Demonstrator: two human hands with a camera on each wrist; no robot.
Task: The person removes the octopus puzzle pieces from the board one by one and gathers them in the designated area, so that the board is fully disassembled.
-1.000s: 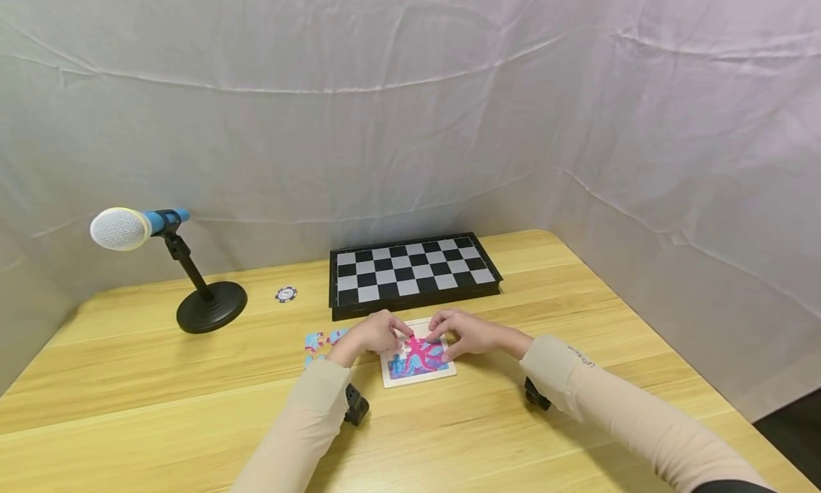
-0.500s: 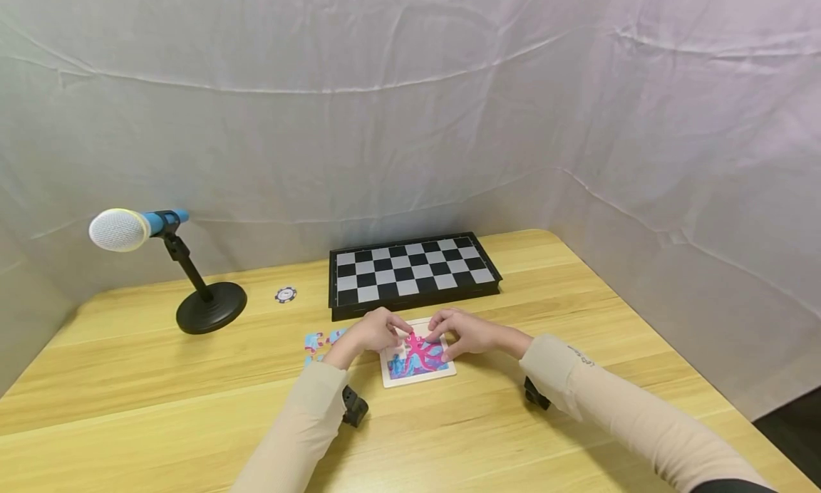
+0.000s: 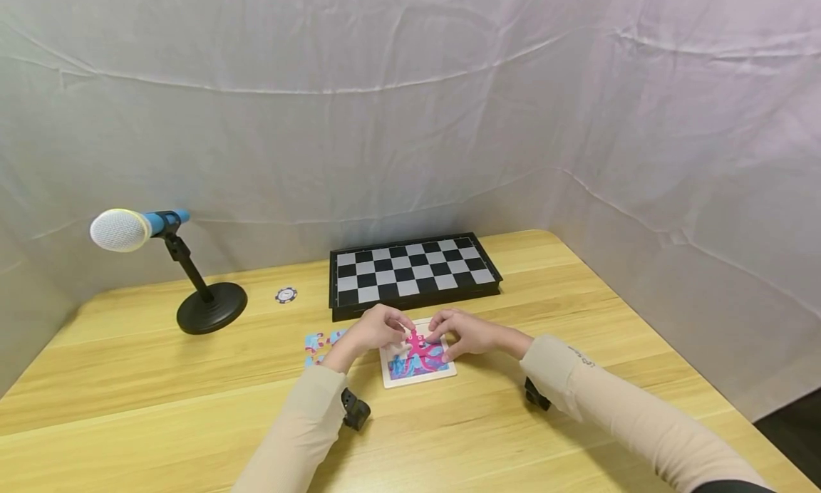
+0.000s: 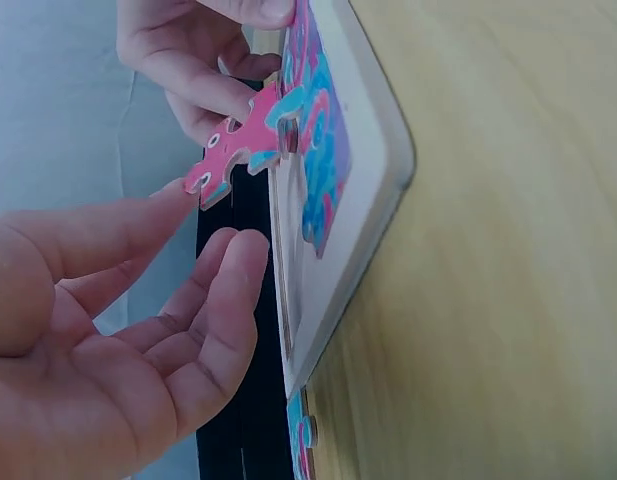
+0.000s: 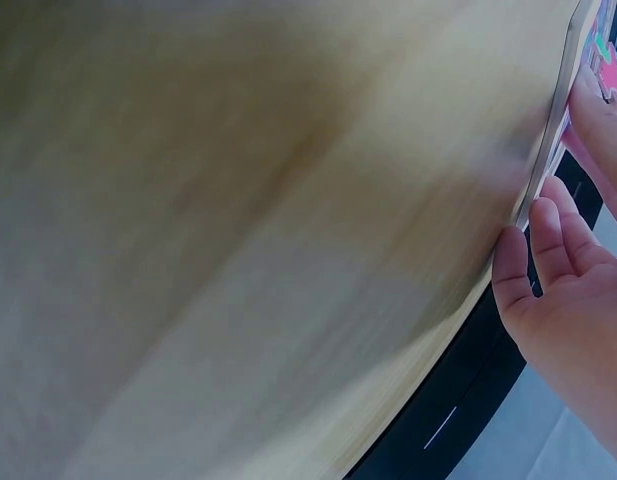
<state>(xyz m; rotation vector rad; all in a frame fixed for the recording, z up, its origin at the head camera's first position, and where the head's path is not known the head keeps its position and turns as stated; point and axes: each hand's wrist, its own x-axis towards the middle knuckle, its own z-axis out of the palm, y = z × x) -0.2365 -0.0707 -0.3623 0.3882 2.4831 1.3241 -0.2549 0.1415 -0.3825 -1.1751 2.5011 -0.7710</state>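
Note:
A pink octopus-head puzzle piece [image 4: 246, 140] with white-ringed eyes stands tilted up from the puzzle board [image 3: 420, 381], its far end raised clear of the frame. My left hand [image 3: 373, 329] pinches its top between thumb and fingertips; the other fingers are loosely bent below. On the board's right side rests my right hand [image 3: 473, 333], thumb on the picture and index finger near the piece. In the right wrist view its little finger touches the board's edge. Pink tentacles and blue sea fill the board's near part, while bare pale backing shows at upper left.
Loose puzzle pieces [image 3: 313, 341] lie left of the board, partly hidden by my left hand. Behind it sits a black-and-white chessboard [image 3: 410, 271]. A microphone [image 3: 122, 229] on a black stand [image 3: 212, 308] and a poker chip [image 3: 286, 295] are farther left.
My left hand has risen slightly, and the octopus-head piece now tips up more at its top end. The right hand and the board have hardly moved.

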